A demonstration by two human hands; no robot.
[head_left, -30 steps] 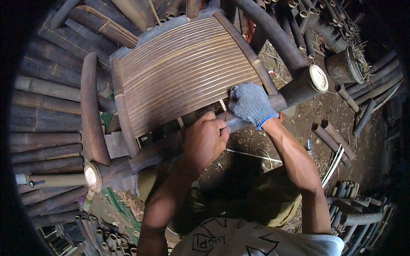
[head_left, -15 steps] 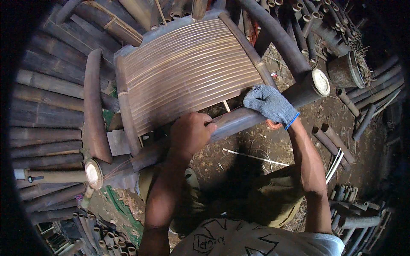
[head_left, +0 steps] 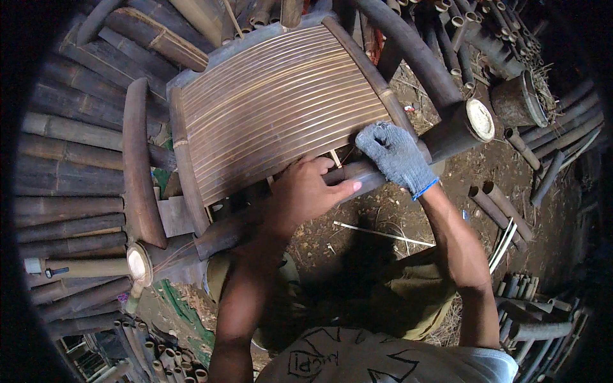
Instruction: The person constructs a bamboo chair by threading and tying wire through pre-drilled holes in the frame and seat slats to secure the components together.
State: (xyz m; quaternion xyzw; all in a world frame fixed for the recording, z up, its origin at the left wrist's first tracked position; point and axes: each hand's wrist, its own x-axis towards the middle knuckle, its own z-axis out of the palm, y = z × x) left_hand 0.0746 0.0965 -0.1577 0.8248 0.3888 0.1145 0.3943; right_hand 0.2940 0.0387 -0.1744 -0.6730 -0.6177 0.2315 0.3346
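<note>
A bamboo seat of narrow, close-set slats lies before me. Along its near side runs a thick dark bamboo rail. My left hand is bare and lies over this rail, its fingers toward the gap beside the slats and its thumb stretched out along the pole. Beyond the rail's right part, my right hand in a grey knitted glove is closed near the seat's corner. What it grips is hidden, though a thin dark strand seems to run from it toward the gap. A pale stick end shows in that gap.
A curved bamboo armrest stands at left, a thick slanting pole at right. Bamboo lengths fill the left side. A bucket and cut bamboo pieces are at right. A pale strip lies on the ground.
My left hand has moved right and slightly away along the rail, its fingers spreading from a closed shape. My gloved right hand has shifted slightly left, still closed.
</note>
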